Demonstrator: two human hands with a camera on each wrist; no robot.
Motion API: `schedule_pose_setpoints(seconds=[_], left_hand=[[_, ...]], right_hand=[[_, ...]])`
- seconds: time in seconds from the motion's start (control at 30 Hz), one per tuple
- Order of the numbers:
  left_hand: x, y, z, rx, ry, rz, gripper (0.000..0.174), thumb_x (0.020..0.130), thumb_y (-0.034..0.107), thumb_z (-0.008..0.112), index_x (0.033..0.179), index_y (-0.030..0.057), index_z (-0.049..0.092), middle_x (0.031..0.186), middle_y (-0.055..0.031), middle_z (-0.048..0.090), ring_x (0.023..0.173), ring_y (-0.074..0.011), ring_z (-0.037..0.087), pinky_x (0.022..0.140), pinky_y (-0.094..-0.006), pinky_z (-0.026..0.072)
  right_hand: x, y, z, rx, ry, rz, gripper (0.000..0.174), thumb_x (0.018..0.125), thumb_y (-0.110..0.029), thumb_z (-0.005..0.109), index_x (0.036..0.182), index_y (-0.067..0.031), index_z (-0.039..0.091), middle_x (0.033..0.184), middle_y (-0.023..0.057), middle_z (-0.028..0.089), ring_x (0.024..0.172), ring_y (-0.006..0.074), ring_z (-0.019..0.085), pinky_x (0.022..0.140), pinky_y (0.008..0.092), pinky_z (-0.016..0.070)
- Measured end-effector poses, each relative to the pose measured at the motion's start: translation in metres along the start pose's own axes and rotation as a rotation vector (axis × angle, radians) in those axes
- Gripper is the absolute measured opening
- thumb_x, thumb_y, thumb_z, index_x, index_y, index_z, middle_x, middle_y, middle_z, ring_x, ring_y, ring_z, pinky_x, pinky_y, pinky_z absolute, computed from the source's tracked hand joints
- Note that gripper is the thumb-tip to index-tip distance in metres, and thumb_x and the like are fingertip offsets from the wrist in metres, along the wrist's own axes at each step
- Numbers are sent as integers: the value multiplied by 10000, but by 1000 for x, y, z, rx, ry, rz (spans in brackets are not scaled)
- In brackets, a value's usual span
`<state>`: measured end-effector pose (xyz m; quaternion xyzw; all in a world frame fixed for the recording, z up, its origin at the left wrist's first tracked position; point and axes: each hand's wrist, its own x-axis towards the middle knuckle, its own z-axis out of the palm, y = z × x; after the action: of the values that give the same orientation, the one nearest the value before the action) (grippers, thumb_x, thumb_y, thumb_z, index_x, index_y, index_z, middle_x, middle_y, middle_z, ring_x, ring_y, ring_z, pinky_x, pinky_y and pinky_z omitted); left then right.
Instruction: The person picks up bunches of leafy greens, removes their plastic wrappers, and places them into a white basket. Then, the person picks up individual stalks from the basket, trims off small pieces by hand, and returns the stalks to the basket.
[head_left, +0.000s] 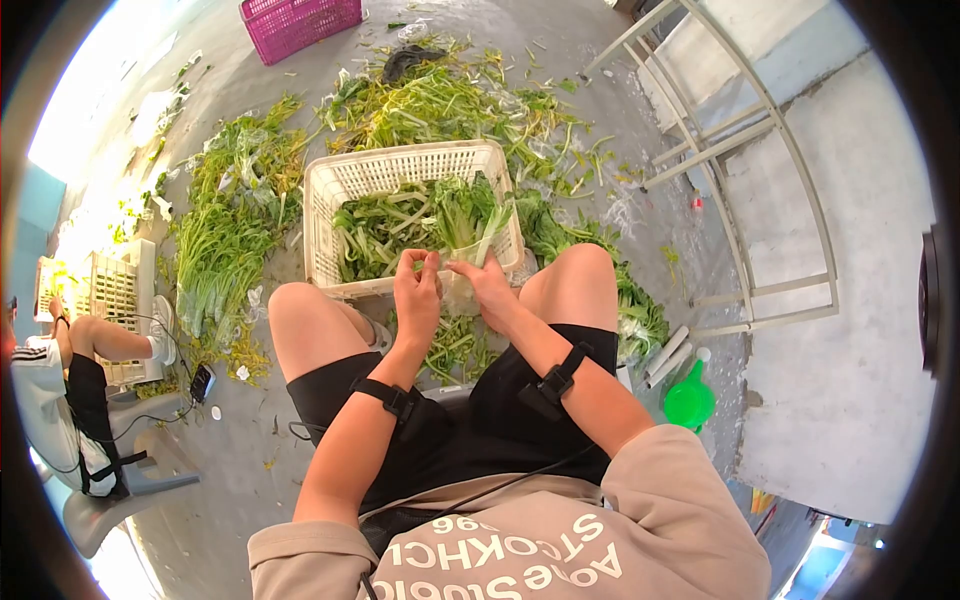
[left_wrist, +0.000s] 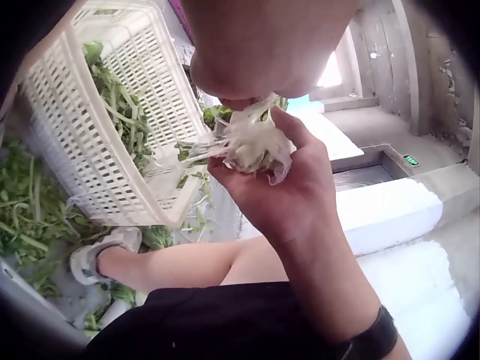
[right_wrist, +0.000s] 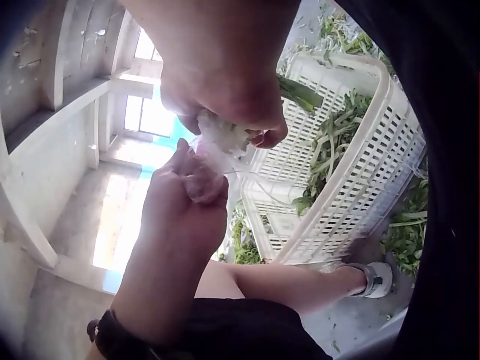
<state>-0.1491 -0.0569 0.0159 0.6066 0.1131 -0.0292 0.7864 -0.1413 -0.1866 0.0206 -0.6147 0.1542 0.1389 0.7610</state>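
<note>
In the head view a bunch of leafy greens (head_left: 465,212) in a thin clear plastic bag (head_left: 458,291) leans over the near rim of a cream crate (head_left: 345,289). My right hand (head_left: 490,287) grips the bagged bunch near its stem end. Beside it my left hand (head_left: 418,295) has its fingers curled and pinches the gathered plastic. The left wrist view shows the pale stem ends (left_wrist: 251,150) wrapped in film within my right hand (left_wrist: 289,184). In the right wrist view, my left hand (right_wrist: 187,195) holds film just below the bunch.
More greens (head_left: 375,240) lie in the crate. Piles of greens (head_left: 230,210) and trimmings (head_left: 430,105) cover the floor around it. A purple crate (head_left: 300,28) stands at the back, a metal frame (head_left: 720,180) and green scoop (head_left: 690,400) on the right. Another person (head_left: 65,400) sits left.
</note>
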Motion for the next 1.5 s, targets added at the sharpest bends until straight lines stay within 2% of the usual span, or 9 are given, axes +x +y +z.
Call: schedule_pose_setpoints(seconds=[0.2,0.4,0.47,0.6,0.77,0.87,1.3,1.37,1.5], left_hand=[[3,3,-4,7,24,-22,208,1023,242,578,967,54,508,566,46,422,489,-44,338,442,-250,252],[2,-5,-3,180,-18,28,239,1012,259,596,945,37,537,578,28,470,505,-50,376,455,-258,271],[1,-7,-2,209,-24,29,243,1010,259,599,944,32,542,582,21,485,509,-52,382,459,-260,277],[0,-2,-2,239,-33,20,220,1005,233,603,964,23,551,612,-13,560,533,-63,438,477,-271,323],[1,-1,-6,245,-32,10,197,1004,209,601,979,17,567,643,-25,596,551,-65,474,488,-266,347],[1,-2,-5,144,-69,-16,196,1004,211,601,978,18,580,656,-18,601,554,-52,470,488,-248,345],[8,10,-11,165,-115,-75,173,985,203,637,960,33,614,673,9,610,550,-21,463,474,-218,330],[8,9,-11,161,-121,-68,174,983,202,641,960,32,616,673,8,612,551,-19,464,472,-216,330],[7,14,-10,153,-97,-75,205,985,248,644,963,45,617,626,31,574,505,-22,438,450,-226,306]], right_hand=[[-4,-4,3,30,-36,-13,483,957,-226,664,1346,-43,445,1218,100,591,1110,210,577,927,364,456],[4,10,5,-188,153,209,729,1007,-589,445,1503,-71,308,1330,91,509,1250,208,462,1068,400,352],[9,17,-4,-112,-133,158,777,1019,-644,291,1575,-108,200,1479,124,388,1338,223,383,1092,418,327],[11,17,-9,12,-240,171,697,1037,-562,375,1557,-117,242,1459,111,424,1305,207,417,1086,410,336],[6,16,-11,160,-180,73,435,951,-215,690,1330,-71,534,1177,39,638,1015,157,615,904,327,477],[4,5,-18,298,-187,210,383,897,-173,756,1223,-46,601,1082,23,666,934,139,640,822,308,511],[-8,-4,-6,-74,-172,4,472,937,-318,708,1249,-7,536,1139,47,622,1009,142,617,834,316,505],[-9,-5,-5,436,-218,132,403,996,-277,620,1277,-7,515,1157,62,611,1041,157,613,857,339,505],[-11,-13,-10,528,-305,195,339,1001,-168,599,1295,-20,516,1143,73,623,1001,177,636,829,345,520]])
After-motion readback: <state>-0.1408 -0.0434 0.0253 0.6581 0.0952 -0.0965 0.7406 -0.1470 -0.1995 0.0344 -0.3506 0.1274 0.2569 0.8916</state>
